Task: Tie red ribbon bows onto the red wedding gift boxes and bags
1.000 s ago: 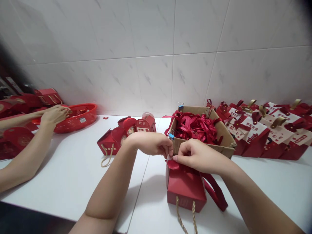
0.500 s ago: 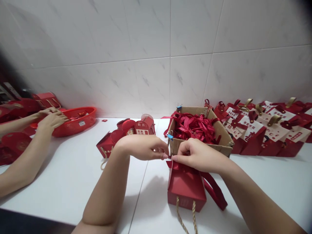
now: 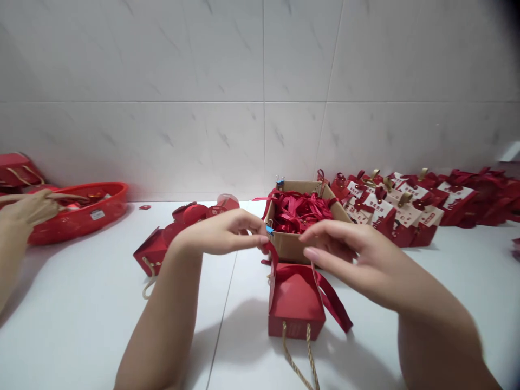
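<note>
In front of me a red gift box [image 3: 296, 298] with twisted gold cord handles [image 3: 298, 357] stands on the white table. A dark red ribbon [image 3: 333, 303] runs through its top, one tail hanging off the right side. My left hand [image 3: 233, 232] pinches the ribbon's other end above the box's left edge. Over the right edge, my right hand [image 3: 345, 249] has thumb and fingers apart, holding nothing. Just behind the box, a cardboard box [image 3: 290, 246] is filled with loose red ribbons [image 3: 303, 211].
Several finished-looking red and white gift boxes [image 3: 382, 211] crowd the back right. More red boxes [image 3: 150, 249] sit left of my left arm. At far left, a co-worker's hand [image 3: 28, 208] reaches over a red plastic basket [image 3: 81, 225]. A tiled wall [image 3: 203, 146] borders the table.
My hands have moved apart. The left now lifts the ribbon end, and the right has let go and opened. The view has shifted to the right.
</note>
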Demonstrator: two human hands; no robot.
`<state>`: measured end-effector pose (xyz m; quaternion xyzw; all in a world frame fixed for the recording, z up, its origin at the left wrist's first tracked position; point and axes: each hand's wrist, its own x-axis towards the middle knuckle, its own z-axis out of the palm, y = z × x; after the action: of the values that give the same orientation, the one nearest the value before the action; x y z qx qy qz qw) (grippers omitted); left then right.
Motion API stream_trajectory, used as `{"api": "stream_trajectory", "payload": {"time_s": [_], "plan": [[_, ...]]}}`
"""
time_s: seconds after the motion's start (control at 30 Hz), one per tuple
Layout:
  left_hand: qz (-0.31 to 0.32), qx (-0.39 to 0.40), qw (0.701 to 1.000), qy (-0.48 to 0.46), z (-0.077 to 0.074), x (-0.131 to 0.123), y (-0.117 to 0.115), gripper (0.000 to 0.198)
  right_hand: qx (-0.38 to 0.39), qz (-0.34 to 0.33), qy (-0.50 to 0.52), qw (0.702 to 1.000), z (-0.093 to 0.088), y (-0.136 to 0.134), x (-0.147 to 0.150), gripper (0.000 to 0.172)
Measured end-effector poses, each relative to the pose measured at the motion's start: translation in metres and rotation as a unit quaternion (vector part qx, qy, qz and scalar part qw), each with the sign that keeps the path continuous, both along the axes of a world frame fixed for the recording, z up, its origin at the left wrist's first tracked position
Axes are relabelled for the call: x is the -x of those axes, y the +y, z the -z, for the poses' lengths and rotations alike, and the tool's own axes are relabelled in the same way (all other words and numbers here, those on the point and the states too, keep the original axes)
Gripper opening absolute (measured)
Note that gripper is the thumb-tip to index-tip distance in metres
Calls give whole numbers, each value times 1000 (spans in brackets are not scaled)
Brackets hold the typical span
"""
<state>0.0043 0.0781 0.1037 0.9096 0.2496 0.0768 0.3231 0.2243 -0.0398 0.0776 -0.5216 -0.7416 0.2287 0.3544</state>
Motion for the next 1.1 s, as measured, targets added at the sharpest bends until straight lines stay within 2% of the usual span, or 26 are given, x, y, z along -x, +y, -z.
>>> {"api": "stream_trajectory", "payload": {"time_s": [0.07,0.13,0.2,0.3,0.37,0.4,0.47,0.57,0.63,0.67,0.73,0.9,1.1], "plan": [[-44,26,995,-82,-3,7,-1,25,60,-47,18,997,2,-26,-5,25],[-87,59,983,-149,-3,12,-2,24,161,-93,30,982,22,-45,-9,26],[-116,87,969,-202,-2,15,-3,21,277,-119,43,953,58,-54,-10,28],[-121,108,948,-274,-1,18,-4,17,333,-69,189,921,124,-57,-11,33],[-108,126,934,-316,-1,19,-4,17,318,-12,339,885,158,-57,-9,35],[-97,139,926,-337,-1,19,-4,17,304,8,420,855,171,-57,-8,34],[-72,166,907,-379,-1,19,-4,18,285,17,563,775,186,-59,-5,29],[-54,193,880,-431,-1,16,-4,16,308,-38,690,654,194,-61,-3,28],[-64,195,868,-453,-1,15,-3,14,311,-57,732,603,194,-61,-2,32],[-67,193,863,-462,-1,14,-3,13,300,-53,750,587,193,-61,-1,34],[-65,182,858,-476,-1,15,-2,12,268,-29,770,579,189,-59,0,35],[-76,153,852,-495,2,22,2,9,225,-1,752,620,178,-54,1,31],[-81,139,840,-518,2,26,2,22,152,54,766,623,168,-42,4,31]]}}
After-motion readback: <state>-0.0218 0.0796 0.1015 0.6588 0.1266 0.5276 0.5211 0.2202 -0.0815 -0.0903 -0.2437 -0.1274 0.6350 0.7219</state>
